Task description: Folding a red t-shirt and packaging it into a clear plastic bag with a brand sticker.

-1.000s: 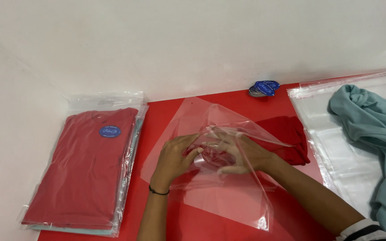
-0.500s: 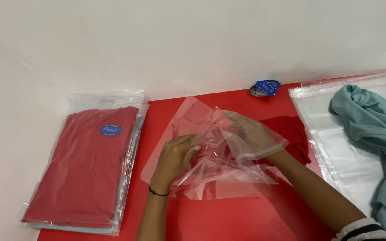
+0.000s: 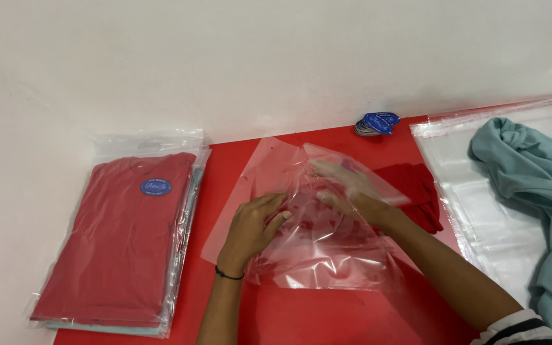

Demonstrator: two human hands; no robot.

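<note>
Surface: red tabletop [image 3: 327,319] ran up to a plain white wall, smooth and flat
Bag: clear plastic bag [image 3: 327,249] lay crumpled at the middle of the table, thin, glossy and full of creases
Left hand: your left hand [image 3: 250,230] rested on the bag's left side, fingers curled and pinching the film
Right hand: your right hand [image 3: 346,191] was inside the bag, veiled by the film; I could not tell whether its fingers gripped anything
Garment: folded red cloth [image 3: 420,191] sat just right of the bag, soft and matte
Risk of tearing: film this thin could have split if your right hand pushed hard against it
Risk of slipping: slick plastic could have slid from your pinch
Left side: flat stack of bagged red shirts [image 3: 122,236]
Far edge: blue oval tags [image 3: 377,122]
Right side: teal cloth [image 3: 531,185] bunched on clear bags
</note>
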